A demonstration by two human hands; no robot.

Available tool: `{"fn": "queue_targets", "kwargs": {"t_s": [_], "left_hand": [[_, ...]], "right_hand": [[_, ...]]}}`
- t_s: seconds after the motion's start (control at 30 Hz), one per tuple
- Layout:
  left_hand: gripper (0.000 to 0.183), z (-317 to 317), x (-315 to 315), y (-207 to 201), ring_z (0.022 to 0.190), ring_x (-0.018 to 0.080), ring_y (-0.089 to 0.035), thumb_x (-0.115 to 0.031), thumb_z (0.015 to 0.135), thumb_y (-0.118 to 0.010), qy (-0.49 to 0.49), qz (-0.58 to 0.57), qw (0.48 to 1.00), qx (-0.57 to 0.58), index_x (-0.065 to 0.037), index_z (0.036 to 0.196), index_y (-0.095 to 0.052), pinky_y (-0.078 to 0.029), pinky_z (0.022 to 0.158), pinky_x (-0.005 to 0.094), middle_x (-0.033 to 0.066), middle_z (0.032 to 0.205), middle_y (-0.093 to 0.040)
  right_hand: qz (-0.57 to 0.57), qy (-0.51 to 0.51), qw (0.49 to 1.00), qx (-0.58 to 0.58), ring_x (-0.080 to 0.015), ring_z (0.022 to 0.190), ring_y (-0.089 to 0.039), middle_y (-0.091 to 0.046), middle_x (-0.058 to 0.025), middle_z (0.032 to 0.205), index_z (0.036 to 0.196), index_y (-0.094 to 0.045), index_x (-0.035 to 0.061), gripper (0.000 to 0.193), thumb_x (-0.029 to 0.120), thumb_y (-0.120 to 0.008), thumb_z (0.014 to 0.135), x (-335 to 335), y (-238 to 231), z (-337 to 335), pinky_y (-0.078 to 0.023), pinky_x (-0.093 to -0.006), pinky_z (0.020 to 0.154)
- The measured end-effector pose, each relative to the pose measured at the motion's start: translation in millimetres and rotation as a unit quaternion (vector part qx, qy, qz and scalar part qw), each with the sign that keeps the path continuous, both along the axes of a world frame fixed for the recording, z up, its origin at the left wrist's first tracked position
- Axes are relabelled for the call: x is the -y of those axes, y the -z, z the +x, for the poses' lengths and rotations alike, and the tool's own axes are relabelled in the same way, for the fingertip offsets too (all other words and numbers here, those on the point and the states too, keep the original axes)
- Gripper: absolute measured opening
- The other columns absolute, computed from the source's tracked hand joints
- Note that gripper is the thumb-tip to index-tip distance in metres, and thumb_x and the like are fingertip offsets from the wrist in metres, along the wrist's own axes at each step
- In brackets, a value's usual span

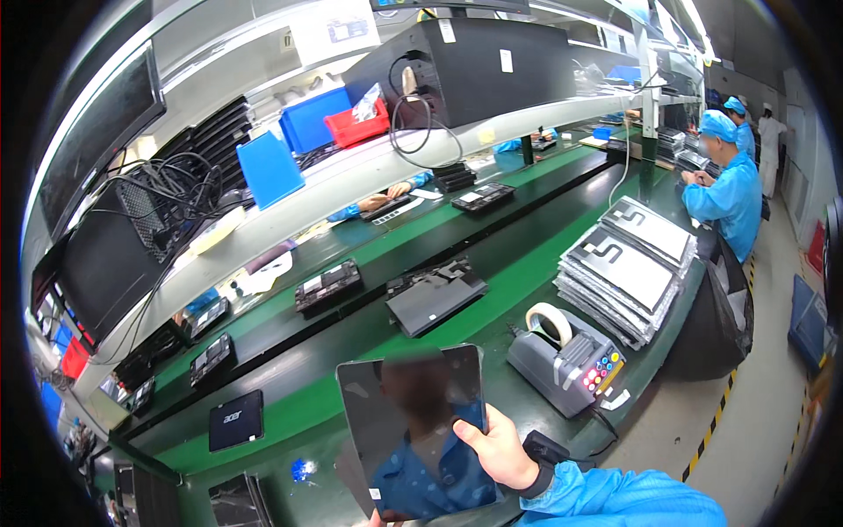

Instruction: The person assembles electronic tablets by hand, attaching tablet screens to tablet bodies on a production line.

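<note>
A dark, glossy screen panel [421,430] is held up tilted in front of me, its surface mirroring a person in blue. My right hand [498,446] grips its right edge, thumb on the front face and fingers behind. Just a bit of my left hand [378,521] shows at the panel's lower left corner; the rest is hidden or out of the picture. A small white label sits in that corner. Right of the panel stands a grey automatic tape dispenser [566,360] with a roll of tape [549,323] and lit buttons.
Bagged flat panels [628,268] are stacked at the right bench edge, beside a black bag [716,316]. Opened laptop bases [329,287] and a grey laptop part [436,299] lie along the line. A black lid [236,420] lies left. A co-worker [729,184] sits far right.
</note>
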State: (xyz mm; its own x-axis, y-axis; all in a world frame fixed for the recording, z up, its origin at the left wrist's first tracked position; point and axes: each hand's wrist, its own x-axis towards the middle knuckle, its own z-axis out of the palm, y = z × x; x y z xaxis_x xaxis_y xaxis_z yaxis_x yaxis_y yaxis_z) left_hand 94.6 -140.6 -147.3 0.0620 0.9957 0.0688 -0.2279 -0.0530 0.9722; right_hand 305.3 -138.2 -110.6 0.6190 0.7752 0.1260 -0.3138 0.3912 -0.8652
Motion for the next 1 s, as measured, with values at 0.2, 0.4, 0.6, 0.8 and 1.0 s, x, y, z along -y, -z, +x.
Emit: {"fn": "queue_targets", "kwargs": {"t_s": [0.2,0.4,0.6,0.8,1.0], "left_hand": [[0.029,-8.1,5.0,13.6,0.103,0.0198,-0.055,-0.007,0.094,-0.045,0.01,0.002,0.997,-0.077,0.006,0.119,-0.053,-0.044,0.091,0.031,0.0131,0.115,-0.056],[0.031,-9.0,5.6,14.8,0.103,0.0198,-0.056,-0.007,0.094,-0.045,0.031,0.033,0.996,-0.079,0.006,0.12,-0.054,-0.045,0.089,0.0299,0.0137,0.116,-0.057],[0.03,-11.8,7.6,20.6,0.102,0.0199,-0.057,-0.007,0.093,-0.045,0.015,0.026,0.998,-0.056,0.006,0.12,-0.054,-0.046,0.087,0.0303,0.0132,0.116,-0.057],[0.023,-27.6,-20.4,-16.0,0.111,0.0249,-0.051,-0.007,0.095,-0.04,0.015,0.193,0.955,-0.226,0.003,0.106,-0.057,-0.039,0.097,0.0348,0.0139,0.112,-0.058],[0.036,-7.4,-73.4,-47.6,0.102,0.0143,-0.051,-0.019,0.09,-0.059,0.226,0.005,0.973,0.034,-0.001,0.119,-0.049,-0.04,0.089,0.0281,0.0058,0.113,-0.055]], "right_hand": [[-0.009,-0.003,1.0,0.026,-0.0061,0.087,-0.05,-0.059,0.0004,0.096,0.107,-0.056,-0.0009,0.026,0.018,-0.061,0.091,2.4,12.1,14.8,-0.043,-0.022,0.078],[0.0,-0.005,1.0,0.009,-0.0055,0.086,-0.049,-0.059,0.0013,0.096,0.108,-0.057,-0.0009,0.026,0.018,-0.061,0.091,-1.2,22.3,18.0,-0.042,-0.0216,0.078],[0.0,-0.009,1.0,0.014,-0.0057,0.087,-0.049,-0.059,0.0014,0.097,0.108,-0.057,-0.0006,0.025,0.017,-0.061,0.091,0.5,16.1,15.3,-0.043,-0.0218,0.078],[-0.016,-0.055,0.998,0.018,-0.0063,0.09,-0.05,-0.059,0.0009,0.1,0.112,-0.055,-0.0005,0.025,0.014,-0.059,0.091,2.0,18.1,12.1,-0.042,-0.0225,0.081],[-0.068,-0.153,0.983,0.08,-0.007,0.09,-0.051,-0.059,-0.0003,0.098,0.111,-0.054,-0.0011,0.029,0.017,-0.062,0.089,17.2,3.4,-3.3,-0.044,-0.0243,0.082]]}}
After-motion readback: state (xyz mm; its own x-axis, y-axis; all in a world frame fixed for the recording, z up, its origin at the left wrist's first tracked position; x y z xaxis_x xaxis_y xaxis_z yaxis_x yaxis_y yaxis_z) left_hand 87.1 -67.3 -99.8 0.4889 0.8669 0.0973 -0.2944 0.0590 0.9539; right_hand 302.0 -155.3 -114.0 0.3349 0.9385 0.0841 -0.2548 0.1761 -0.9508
